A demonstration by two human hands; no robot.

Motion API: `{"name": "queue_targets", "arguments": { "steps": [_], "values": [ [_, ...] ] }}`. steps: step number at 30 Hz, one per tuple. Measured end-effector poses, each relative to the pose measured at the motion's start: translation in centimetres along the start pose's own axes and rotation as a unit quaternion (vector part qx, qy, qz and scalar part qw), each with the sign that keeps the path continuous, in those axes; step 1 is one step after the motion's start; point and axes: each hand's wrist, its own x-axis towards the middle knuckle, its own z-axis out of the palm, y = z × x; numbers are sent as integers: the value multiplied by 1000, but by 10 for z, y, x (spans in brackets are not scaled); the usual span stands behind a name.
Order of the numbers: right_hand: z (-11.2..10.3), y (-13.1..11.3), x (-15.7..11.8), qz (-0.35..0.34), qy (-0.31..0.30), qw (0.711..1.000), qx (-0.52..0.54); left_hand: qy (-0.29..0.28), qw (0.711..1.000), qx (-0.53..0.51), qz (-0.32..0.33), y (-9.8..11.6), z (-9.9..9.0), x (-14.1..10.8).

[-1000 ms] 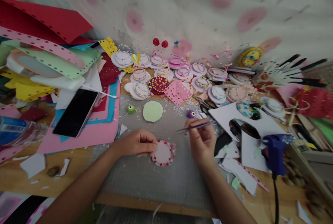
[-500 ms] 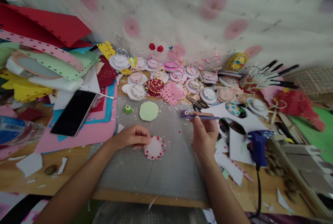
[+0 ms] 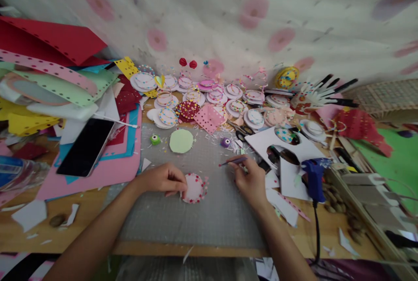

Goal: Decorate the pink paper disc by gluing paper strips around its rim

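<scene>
My left hand (image 3: 166,179) pinches the left edge of a round pink paper disc (image 3: 195,188) ringed with small red pieces. The disc lies on the grey cutting mat (image 3: 196,228). In the fingers of my right hand (image 3: 250,179) is a slim purple pointed tool (image 3: 235,161), gripped like a pen. Its tip points left, at or beside a tiny red piece (image 3: 220,165) on the mat; I cannot tell if they touch. Behind the disc lie a pale green paper circle (image 3: 181,140), a small green one-eyed figure (image 3: 154,139) and a purple one-eyed figure (image 3: 225,142).
Several decorated white paper discs (image 3: 167,117) crowd the back, beside dark-handled scissors (image 3: 244,133). A phone (image 3: 86,147) rests on coloured sheets at left, near a plastic bottle (image 3: 19,170). A blue glue gun (image 3: 314,178) with a cord stands right, by cut white paper (image 3: 266,141).
My right hand has drawn the purple tool back from beside the purple figure, bringing its tip down to the small red piece. My left hand keeps hold of the disc.
</scene>
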Motion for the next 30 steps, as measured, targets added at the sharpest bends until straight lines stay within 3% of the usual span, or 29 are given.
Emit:
{"name": "queue_targets", "arguments": {
  "steps": [4, 6, 8, 11, 13, 18, 24, 30],
  "values": [
    [-3, -7, 8, 3, 14, 1000, 13, -3, 1000, 29, -3, -2, 4, 0],
    [-3, -15, 13, 18, 40, 998, 55, 27, 999, 39, -3, -2, 6, 1],
    [3, -25, 18, 38, 70, 989, 127, 116, 992, 37, 5, -1, 7, 2],
    [20, -40, 20, 45, 94, 968, 230, 284, 958, 16, 26, 1, 8, 4],
    [32, -47, 18, 32, 102, 959, 264, 332, 943, 1, 33, 2, 10, 5],
    [51, -52, 5, -8, 88, 960, 267, 318, 947, -7, 41, 5, 17, 6],
    [51, -53, 1, -15, 75, 960, 271, 330, 943, -21, 40, 10, 22, 7],
    [49, -57, 1, 35, 99, 946, 306, 342, 939, -21, 42, 9, 22, 8]
  ]
}}
